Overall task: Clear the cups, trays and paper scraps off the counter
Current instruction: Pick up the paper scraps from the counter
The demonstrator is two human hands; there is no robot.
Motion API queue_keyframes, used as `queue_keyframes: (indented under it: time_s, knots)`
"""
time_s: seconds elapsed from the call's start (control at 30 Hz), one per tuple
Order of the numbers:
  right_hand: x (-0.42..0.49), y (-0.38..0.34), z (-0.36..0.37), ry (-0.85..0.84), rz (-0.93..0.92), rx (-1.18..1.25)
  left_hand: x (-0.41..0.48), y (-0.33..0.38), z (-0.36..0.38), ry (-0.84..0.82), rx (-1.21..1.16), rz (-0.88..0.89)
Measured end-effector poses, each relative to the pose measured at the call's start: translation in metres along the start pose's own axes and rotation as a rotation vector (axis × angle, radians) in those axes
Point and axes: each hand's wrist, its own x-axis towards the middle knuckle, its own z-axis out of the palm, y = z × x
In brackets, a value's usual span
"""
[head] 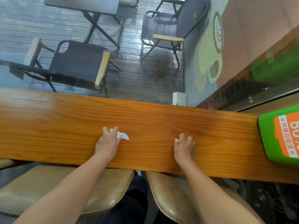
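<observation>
Head view: looks down across a wooden counter (64,126) that runs from 9 to 3 o'clock through the middle.
Stools (48,183): two tan padded seats lie nearest, at 7 and 5 o'clock. Both are partly tucked under the counter's near edge, and dark clothing shows in the gap between them.
Arms: both bare forearms reach from the bottom corners over the seats onto the counter.
Left hand (107,143): at 7 o'clock from centre, palm down on the wood. Its fingers curl round a crumpled white tissue (122,135), whose free end sticks out toward 3 o'clock.
Right hand (185,148): at 5 o'clock, knuckles up. Thumb and forefinger pinch a small white scrap (176,140) at the hand's 11 o'clock side.
Spacing: the hands are well apart, about level, both nearer the counter's near edge than its far one.
Green box (268,135): at 4 o'clock on the counter's right end, with an orange label and white print, cut off by the frame edge.
White box (179,98): small, at 2 o'clock by the counter's far edge. Whether it stands on the counter cannot be told.
Beyond: a glossy dark deck (145,75) with a folding chair (76,62) at 10 o'clock, a second chair (160,28) at 1 o'clock and a table (84,4) at 11 o'clock.
</observation>
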Motion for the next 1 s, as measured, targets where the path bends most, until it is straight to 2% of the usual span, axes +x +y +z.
queue_keyframes:
  time_s: [0.17, 0.33, 0.6, 0.77, 1.0]
  knots:
    - [-0.008, -0.005, 0.008, -0.017, 0.016, 0.001, -0.005, 0.001, 0.008, -0.048, 0.001, 0.088]
    - [-0.015, -0.002, 0.007, -0.047, -0.135, 0.006, -0.010, 0.007, 0.012, -0.120, -0.009, 0.178]
    - [-0.024, 0.005, -0.017, -0.058, -0.204, 0.022, -0.016, 0.031, -0.008, -0.075, 0.055, 0.282]
    - [-0.038, 0.022, -0.047, 0.002, -0.221, 0.073, -0.028, 0.071, -0.028, -0.054, -0.009, 0.461]
    - [-0.057, 0.075, -0.098, 0.022, -0.160, 0.195, -0.066, 0.163, -0.042, -0.102, 0.084, 0.751]
